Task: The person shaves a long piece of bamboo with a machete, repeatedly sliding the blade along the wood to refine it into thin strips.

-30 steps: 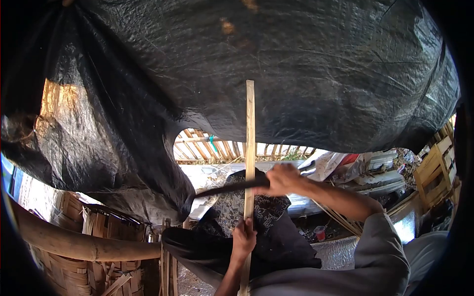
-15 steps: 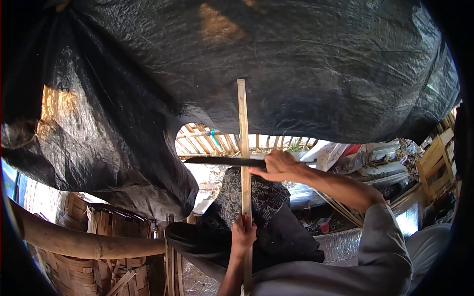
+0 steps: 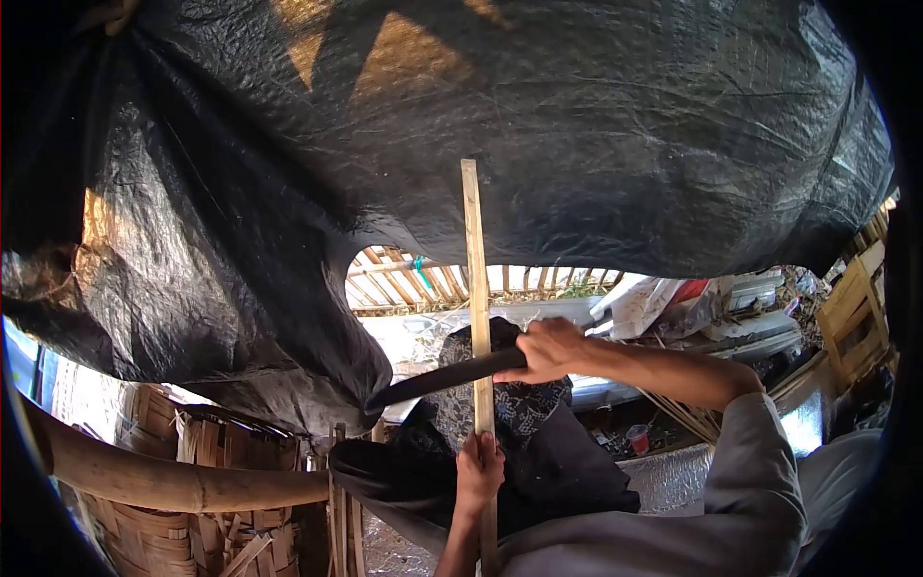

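A long, pale wooden strip [image 3: 475,250], likely split bamboo by its look, stands nearly upright in front of me. Low on it, my left hand [image 3: 479,468] is closed around the strip, thumb upward. My right hand [image 3: 550,350] grips a machete [image 3: 437,378] whose dark blade crosses the strip above my left hand. The blade slants down to the left, its tip near the edge of the black tarp. Most of the machete's handle is hidden in my fist. Dark patterned cloth [image 3: 538,409] covers my lap behind the strip.
A black tarp [image 3: 615,173] hangs overhead and down the left side. At lower left, a thick bamboo pole [image 3: 163,478] runs before woven bamboo baskets [image 3: 154,529]. A plastic cup [image 3: 637,439] with red contents sits at right, and a wooden crate [image 3: 852,313] stands farther right.
The machete has moved down along the strip, and its tip has swung lower, from level to slanting. My right hand has dropped slightly. My left hand keeps its hold.
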Demonstrator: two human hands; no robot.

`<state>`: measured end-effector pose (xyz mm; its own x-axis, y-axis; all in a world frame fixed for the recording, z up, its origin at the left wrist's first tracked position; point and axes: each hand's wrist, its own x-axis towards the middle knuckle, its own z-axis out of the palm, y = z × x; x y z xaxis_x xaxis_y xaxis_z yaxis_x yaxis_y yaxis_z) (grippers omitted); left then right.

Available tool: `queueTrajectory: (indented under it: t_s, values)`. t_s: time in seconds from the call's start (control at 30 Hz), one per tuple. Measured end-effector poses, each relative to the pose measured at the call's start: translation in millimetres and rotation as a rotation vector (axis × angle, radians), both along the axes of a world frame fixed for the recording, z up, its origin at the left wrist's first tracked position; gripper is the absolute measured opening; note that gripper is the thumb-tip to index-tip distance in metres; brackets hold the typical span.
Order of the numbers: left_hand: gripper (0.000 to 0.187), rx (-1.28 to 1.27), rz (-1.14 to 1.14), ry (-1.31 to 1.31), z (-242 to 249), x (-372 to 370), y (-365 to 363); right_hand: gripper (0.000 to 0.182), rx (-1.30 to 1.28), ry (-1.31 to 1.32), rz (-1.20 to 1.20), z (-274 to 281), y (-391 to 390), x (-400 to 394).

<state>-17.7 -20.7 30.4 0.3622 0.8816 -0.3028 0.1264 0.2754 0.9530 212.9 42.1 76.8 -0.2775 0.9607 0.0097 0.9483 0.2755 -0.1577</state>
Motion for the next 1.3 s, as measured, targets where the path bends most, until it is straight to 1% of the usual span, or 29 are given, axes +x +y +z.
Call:
queueTrajectory:
  t_s: [0.07, 0.1, 0.13, 0.2, 0.23, 0.27, 0.3, 0.33, 0.4, 0.43, 0.53, 0.57, 0.6, 0.63, 0.67, 0.73, 0.77, 0.8, 0.87, 0.9, 0.93, 1.0, 1.07, 1.13, 1.17, 1.27, 1.3]
  values:
    - [0.026, 0.065, -0.012, -0.029, 1.7, 0.9, -2.5, 0.085, 0.044, -0.013, 0.005, 0.7, 9.5, 9.3]
    - [0.027, 0.036, 0.005, 0.032, 3.1, 3.6, 0.7, 0.085, 0.075, 0.027, -0.010, -3.8, 12.4, 9.2]
    - [0.027, 0.035, 0.006, 0.036, 3.3, 4.2, 2.1, 0.086, 0.051, 0.109, -0.042, -4.4, 13.4, 7.2]
    - [0.027, 0.060, 0.019, 0.032, 4.8, 5.6, 9.3, 0.087, 0.020, 0.131, -0.122, -5.8, 16.4, 0.8]
    - [0.027, 0.069, 0.023, 0.030, 6.2, 5.2, 9.9, 0.087, 0.033, 0.115, -0.114, -3.9, 15.4, -1.0]
    - [0.028, 0.015, 0.011, -0.020, 7.7, 2.9, 7.5, 0.087, 0.044, 0.101, -0.109, -1.8, 11.6, -3.2]
    - [0.028, -0.038, -0.003, -0.068, 9.2, 1.2, 6.6, 0.088, -0.007, 0.104, -0.119, 3.4, 7.7, -6.5]
    - [0.028, -0.032, -0.002, -0.066, 10.2, 0.7, 7.4, 0.085, -0.149, 0.125, -0.135, 7.5, 3.8, -9.5]
    - [0.028, -0.173, -0.023, -0.150, 12.0, 0.0, 7.5, 0.084, -0.051, 0.080, -0.057, 9.3, -11.8, -15.6]
    - [0.028, -0.192, -0.033, -0.141, 15.5, 1.4, 7.7, 0.083, -0.055, -0.027, -0.034, 16.3, -14.7, -15.6]
    - [0.030, -0.173, -0.054, -0.148, 8.7, 1.6, -2.2, 0.082, -0.016, -0.032, -0.036, 11.5, 4.1, 10.6]
    - [0.030, -0.182, -0.057, -0.147, 11.5, 1.2, -3.5, 0.079, 0.004, 0.100, -0.167, 7.6, 19.3, 22.3]
    - [0.029, -0.239, -0.053, -0.158, 18.5, 1.9, -2.6, 0.075, -0.028, 0.183, -0.330, -1.2, 35.0, 29.8]
    - [0.028, -0.290, -0.051, -0.169, 22.8, 2.9, -1.7, 0.074, -0.039, 0.255, -0.317, 0.7, 38.8, 32.4]
    - [0.028, -0.286, -0.057, -0.167, 22.8, 2.1, -1.1, 0.073, -0.043, 0.332, -0.307, 2.7, 41.3, 33.6]
    - [0.032, -0.299, -0.044, -0.181, 20.0, 1.4, 0.1, 0.073, -0.307, 0.431, -0.292, 6.5, 31.9, 24.8]
    - [0.032, -0.299, -0.044, -0.181, 19.2, 0.5, -0.8, 0.072, -0.330, 0.420, -0.230, -0.3, 24.3, 19.7]
    - [0.033, -0.292, -0.043, -0.176, 18.7, 0.0, -0.4, 0.076, -0.342, 0.274, -0.218, 10.1, 14.1, 11.1]
    - [0.033, -0.285, -0.037, -0.170, 16.1, -1.8, -0.1, 0.082, -0.125, 0.166, -0.044, 3.3, 0.5, 4.9]
    - [0.033, -0.272, -0.051, -0.174, 14.6, -2.7, -1.0, 0.082, -0.170, 0.058, -0.055, 18.4, -3.5, -0.3]
    - [0.034, -0.258, -0.068, -0.176, 13.4, -3.4, -1.6, 0.082, -0.171, 0.060, -0.054, 17.3, -1.9, 1.3]
    - [0.034, -0.237, -0.073, -0.168, 11.5, -3.0, -3.1, 0.082, -0.053, -0.036, -0.040, 11.7, -0.3, 7.3]
    - [0.033, -0.215, -0.078, -0.166, 10.4, -2.4, -4.2, 0.081, -0.039, -0.021, -0.030, 10.3, 2.4, 10.8]
    - [0.033, -0.221, -0.078, -0.182, 9.3, -1.6, -3.8, 0.080, -0.081, -0.036, -0.030, 15.9, 2.1, 10.8]
    - [0.033, -0.216, -0.080, -0.187, 6.1, -3.0, -3.2, 0.080, -0.038, -0.036, -0.034, 13.0, -1.0, 9.4]
    - [0.033, -0.257, -0.095, -0.197, -0.9, -5.9, -1.4, 0.079, -0.138, 0.062, -0.070, 16.2, -10.6, 0.8]
    - [0.033, -0.298, -0.089, -0.205, 1.3, -6.0, -1.1, 0.079, -0.133, 0.070, -0.054, 12.6, -12.4, 0.3]
